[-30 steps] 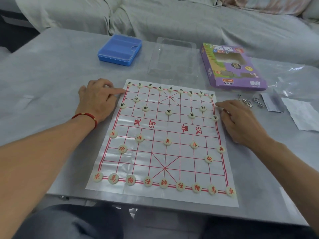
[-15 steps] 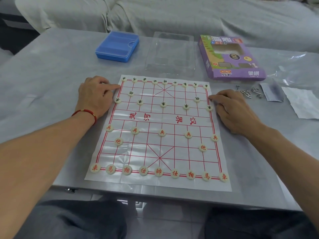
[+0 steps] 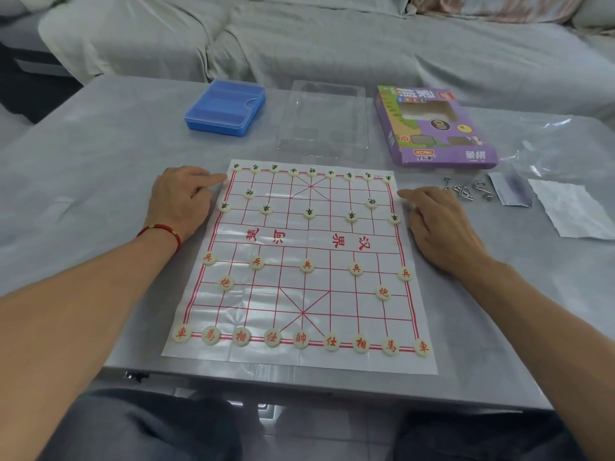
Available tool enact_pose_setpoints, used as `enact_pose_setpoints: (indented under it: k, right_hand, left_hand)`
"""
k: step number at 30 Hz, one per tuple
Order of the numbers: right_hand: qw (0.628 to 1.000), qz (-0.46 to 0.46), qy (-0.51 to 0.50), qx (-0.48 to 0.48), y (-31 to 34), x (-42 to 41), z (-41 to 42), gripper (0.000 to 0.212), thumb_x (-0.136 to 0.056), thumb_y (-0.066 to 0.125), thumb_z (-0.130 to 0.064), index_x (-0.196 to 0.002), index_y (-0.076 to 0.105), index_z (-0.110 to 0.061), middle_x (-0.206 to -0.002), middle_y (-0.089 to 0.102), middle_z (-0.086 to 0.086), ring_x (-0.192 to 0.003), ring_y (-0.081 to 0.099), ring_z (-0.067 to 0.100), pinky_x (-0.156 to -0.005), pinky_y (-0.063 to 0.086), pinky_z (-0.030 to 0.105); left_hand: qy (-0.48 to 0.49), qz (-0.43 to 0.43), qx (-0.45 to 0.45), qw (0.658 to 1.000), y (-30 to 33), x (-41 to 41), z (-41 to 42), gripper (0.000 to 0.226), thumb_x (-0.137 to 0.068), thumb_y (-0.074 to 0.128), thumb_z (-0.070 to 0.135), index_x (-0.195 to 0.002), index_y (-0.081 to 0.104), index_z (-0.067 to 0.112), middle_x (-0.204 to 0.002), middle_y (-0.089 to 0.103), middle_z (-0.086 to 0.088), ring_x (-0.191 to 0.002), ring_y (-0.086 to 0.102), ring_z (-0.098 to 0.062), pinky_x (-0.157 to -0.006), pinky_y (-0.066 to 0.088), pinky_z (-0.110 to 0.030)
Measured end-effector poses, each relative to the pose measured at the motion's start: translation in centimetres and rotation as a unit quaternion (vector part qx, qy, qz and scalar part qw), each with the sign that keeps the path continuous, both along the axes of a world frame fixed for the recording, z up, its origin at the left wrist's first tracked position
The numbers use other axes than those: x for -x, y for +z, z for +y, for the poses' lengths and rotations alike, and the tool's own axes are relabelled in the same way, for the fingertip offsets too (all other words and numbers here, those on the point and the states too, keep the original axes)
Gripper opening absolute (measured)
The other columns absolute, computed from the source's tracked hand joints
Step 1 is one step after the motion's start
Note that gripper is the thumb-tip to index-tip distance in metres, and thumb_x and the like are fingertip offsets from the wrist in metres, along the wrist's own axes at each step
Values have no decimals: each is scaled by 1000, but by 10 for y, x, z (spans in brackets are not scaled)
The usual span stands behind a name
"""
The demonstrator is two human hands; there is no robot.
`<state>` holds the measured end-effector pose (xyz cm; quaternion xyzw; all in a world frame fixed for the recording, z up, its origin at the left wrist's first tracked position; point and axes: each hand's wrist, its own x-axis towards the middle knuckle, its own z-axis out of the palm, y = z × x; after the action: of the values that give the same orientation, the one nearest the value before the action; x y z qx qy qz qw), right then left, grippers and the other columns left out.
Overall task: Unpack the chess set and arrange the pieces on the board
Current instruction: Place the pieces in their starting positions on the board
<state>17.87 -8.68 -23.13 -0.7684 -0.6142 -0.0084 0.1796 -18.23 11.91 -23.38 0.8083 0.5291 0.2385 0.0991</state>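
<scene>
- The left hand rests on the table just beside the left edge of the board. Its index finger is stretched out and the tip touches the far left corner of the board; the other fingers are curled under. It holds nothing.
- The right hand rests on the table at the right edge of the board. Its index finger points to the board's edge and touches it; the other fingers are bent loosely. It holds nothing.
- The board is a thin white sheet with red lines, flat on the table in front of the person, with fold lines visible.
- The red pieces stand on the near side, the dark-marked pieces on the far side, all on line crossings.
- Behind the board lie a blue plastic case, a clear plastic tray and a purple box.
</scene>
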Motion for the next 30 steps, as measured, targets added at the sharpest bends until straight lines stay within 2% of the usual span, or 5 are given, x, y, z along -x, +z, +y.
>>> enact_pose_setpoints:
  k: [4, 9, 16, 20, 30]
  right_hand:
    - [998, 18, -13, -51, 16, 16, 14, 33, -99, 52, -12, -130, 62, -17, -128, 60, 6, -120, 50, 27, -102, 37, 37]
    - [995, 41, 18, -88, 38, 34, 69, 33, -95, 58, -18, -128, 63, -18, -125, 64, 2, -115, 56, 25, -99, 41, 39]
    - [996, 8, 4, 89, 48, 32, 184, 65, -94, 58, -36, -153, 34, -24, -160, 32, 0, -148, 27, 21, -120, 16, 53]
    - [990, 9, 9, 140, 33, 28, 207, 63, -91, 58, -29, -150, 37, -28, -148, 47, 2, -142, 39, 23, -119, -3, 62]
    - [985, 45, 153, -58, 83, 18, 100, 55, -87, 73, -33, -138, 55, -26, -125, 59, -3, -119, 54, 18, -103, 41, 42]
  left_hand:
    - [38, -84, 62, 994, 11, 1, -5, 40, -101, 48, 10, -138, 61, 19, -137, 62, -9, -130, 52, -29, -113, 36, -39]
    - [36, -44, 70, 996, 38, -24, 4, 49, -94, 56, 9, -140, 55, 28, -132, 63, -4, -126, 53, -25, -108, 42, -42]
    - [-36, -56, 37, 997, 53, -100, -8, 52, -86, 59, 12, -135, 58, 29, -137, 56, -2, -130, 44, -26, -108, 41, -43]
    - [-47, 6, 55, 997, 52, -127, -15, 56, -86, 59, 14, -138, 53, 32, -138, 52, -3, -131, 38, -29, -106, 41, -44]
    - [-24, -232, 17, 972, 97, -125, -45, 39, -93, 62, 23, -131, 57, 19, -128, 56, -1, -119, 53, -18, -105, 45, -40]
